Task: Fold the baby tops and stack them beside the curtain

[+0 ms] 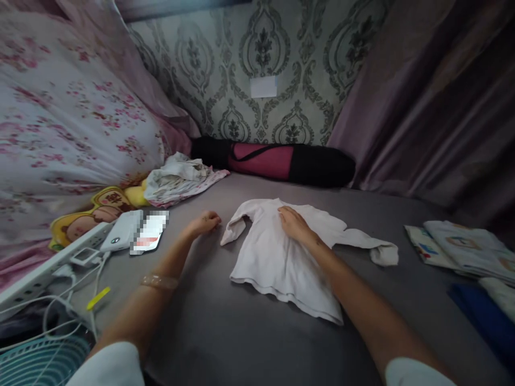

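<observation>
A small white long-sleeved shirt (277, 257) lies spread on the grey bed surface, its hem towards me. One sleeve is bent at the left; the other stretches right with its cuff folded over. My right hand (295, 222) rests flat on the upper chest of the shirt, fingers extended together. Just left of the bent sleeve, my left hand (204, 222) hovers or rests near the bed with its fingers curled in. Nothing shows in it, and a gap separates it from the cloth.
Folded clothes (462, 246) are stacked at the right, by dark blue cloth (478, 311). At left are a power strip (52, 262), white power bank (123, 230), phone (151, 233) and cables. Behind lie crumpled clothes (177, 179) and a black-and-maroon long bag (261, 161).
</observation>
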`<state>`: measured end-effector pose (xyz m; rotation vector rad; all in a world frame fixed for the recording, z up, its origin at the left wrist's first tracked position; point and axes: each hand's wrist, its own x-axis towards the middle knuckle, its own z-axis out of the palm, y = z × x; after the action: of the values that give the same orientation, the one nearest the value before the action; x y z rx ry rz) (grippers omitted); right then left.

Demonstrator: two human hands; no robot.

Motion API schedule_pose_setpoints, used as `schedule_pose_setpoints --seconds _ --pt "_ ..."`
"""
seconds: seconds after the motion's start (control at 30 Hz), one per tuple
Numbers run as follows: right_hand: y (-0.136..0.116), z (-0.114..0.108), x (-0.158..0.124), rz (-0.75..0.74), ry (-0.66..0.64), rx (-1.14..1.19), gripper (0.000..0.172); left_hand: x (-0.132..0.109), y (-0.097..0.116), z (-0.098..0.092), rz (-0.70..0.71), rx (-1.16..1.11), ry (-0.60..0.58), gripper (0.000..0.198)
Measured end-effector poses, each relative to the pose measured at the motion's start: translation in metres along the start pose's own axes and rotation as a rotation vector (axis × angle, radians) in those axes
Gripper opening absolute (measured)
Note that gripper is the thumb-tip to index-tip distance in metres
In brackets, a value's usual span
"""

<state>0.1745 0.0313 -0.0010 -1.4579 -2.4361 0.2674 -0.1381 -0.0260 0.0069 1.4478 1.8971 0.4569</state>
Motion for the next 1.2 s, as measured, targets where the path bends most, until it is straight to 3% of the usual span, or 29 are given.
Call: schedule_pose_setpoints --seconds 0.17,0.33,0.6,0.77,0.87,0.93,1.1,1.2 --pt "-0.034 0.025 0.037 0.027 -0.054 0.013 0.041 -0.031 0.0 0.009 0.057 0.013 -0.033 0.024" --pt "-0.052 0.051 0.058 0.14 -0.02 -0.016 0.042 -0.037 0.009 0.024 0.081 0.152 0.03 0.022" --pt "-0.057 0.069 0.055 0.197 0.036 -0.063 0.055 -0.038 0.012 0.037 0.079 0.208 0.101 0.021" --pt "-0.06 0.07 0.054 0.211 0.015 -0.097 0.057 -0.031 0.014 0.037 0.038 0.084 0.01 0.009" --pt "-0.062 0.069 0.055 0.23 -0.001 -0.117 0.057 -0.026 0.015 0.03 0.042 0.028 -0.074 0.005" --pt "-0.062 0.069 0.055 0.237 -0.008 -0.119 0.057 -0.023 0.014 0.02 0.058 0.011 -0.056 0.007" --pt "-0.062 0.069 0.055 0.249 -0.003 -0.1 0.057 -0.01 0.008 -0.019 0.127 -0.021 0.145 0.014" --pt "-0.062 0.069 0.055 0.25 -0.002 -0.096 0.057 -0.001 0.002 -0.04 0.177 -0.186 0.273 0.017"
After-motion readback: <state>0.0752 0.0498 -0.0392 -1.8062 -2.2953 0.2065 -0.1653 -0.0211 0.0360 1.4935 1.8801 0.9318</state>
